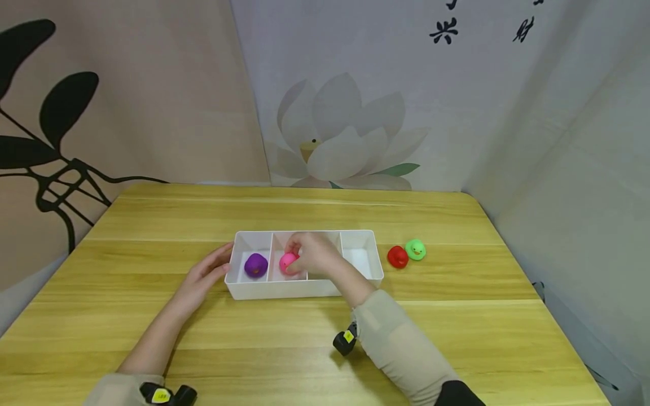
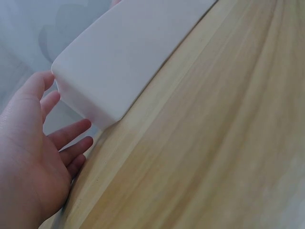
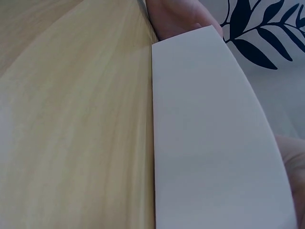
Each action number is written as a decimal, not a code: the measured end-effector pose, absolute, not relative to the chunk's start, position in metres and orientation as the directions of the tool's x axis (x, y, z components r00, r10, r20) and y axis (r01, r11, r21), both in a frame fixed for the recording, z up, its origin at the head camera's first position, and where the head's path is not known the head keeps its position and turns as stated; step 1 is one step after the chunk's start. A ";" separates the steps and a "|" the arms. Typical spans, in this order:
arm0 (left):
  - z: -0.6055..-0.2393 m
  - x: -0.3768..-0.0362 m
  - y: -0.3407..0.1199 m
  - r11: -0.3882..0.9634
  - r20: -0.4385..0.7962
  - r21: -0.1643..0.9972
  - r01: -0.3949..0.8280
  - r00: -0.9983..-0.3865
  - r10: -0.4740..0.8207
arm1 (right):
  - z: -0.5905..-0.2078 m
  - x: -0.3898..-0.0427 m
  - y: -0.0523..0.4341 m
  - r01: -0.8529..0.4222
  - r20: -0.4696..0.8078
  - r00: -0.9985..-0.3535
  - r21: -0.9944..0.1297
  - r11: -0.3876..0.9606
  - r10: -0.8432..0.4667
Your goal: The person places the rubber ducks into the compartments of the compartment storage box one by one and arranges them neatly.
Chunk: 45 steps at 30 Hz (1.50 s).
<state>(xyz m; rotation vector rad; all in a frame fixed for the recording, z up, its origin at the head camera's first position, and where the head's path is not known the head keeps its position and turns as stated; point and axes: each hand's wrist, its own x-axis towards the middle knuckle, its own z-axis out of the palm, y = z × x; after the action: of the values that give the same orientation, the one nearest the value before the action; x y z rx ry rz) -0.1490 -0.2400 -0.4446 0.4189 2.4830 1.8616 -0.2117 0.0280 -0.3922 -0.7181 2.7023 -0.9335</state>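
My right hand [image 1: 312,252] pinches the pink duck [image 1: 288,262] over the tray's [image 1: 304,288] second compartment; my left hand [image 1: 205,274], fingers spread, steadies its left end, long axis running left-right.

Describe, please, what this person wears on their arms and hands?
Both hands are bare. The right arm wears a beige sleeve with a black cuff edge near the frame's bottom; the left arm shows a beige sleeve pushed up. Each arm carries a small black camera with a yellow sticker.

Smooth matt white plastic tray [image 1: 304,288], glossy rubbery pink duck [image 1: 287,262], pale grained wood table [image 1: 457,332]
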 end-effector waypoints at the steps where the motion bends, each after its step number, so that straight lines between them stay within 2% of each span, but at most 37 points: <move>1: -0.444 -0.149 -0.240 0.258 0.149 0.944 0.205 -0.964 0.219 | -0.392 -0.212 0.028 -0.383 -0.026 -0.864 -0.614 0.690 -0.503; 13: -0.443 -0.149 -0.241 0.269 0.139 0.942 0.199 -0.964 0.226 | -0.385 -0.210 0.025 -0.379 -0.068 -0.861 -0.578 0.723 -0.505; 24: -0.444 -0.149 -0.239 0.280 0.139 0.939 0.197 -0.967 0.214 | -0.386 -0.209 0.029 -0.368 -0.063 -0.866 -0.590 0.718 -0.495; 34: -0.443 -0.149 -0.240 0.270 0.138 0.943 0.195 -0.966 0.218 | -0.379 -0.199 0.043 -0.353 0.015 -0.889 -0.660 0.663 -0.458; 45: -0.442 -0.148 -0.240 0.277 0.133 0.942 0.191 -0.968 0.213 | -0.363 -0.175 0.074 -0.381 0.198 -0.912 -0.730 0.567 -0.359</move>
<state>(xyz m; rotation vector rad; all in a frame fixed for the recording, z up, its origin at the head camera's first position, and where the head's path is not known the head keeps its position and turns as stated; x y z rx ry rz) -0.1482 -0.2401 -0.4424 0.3948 2.4948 1.8356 -0.1750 0.0741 -0.3628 -0.6624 2.8051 -1.3164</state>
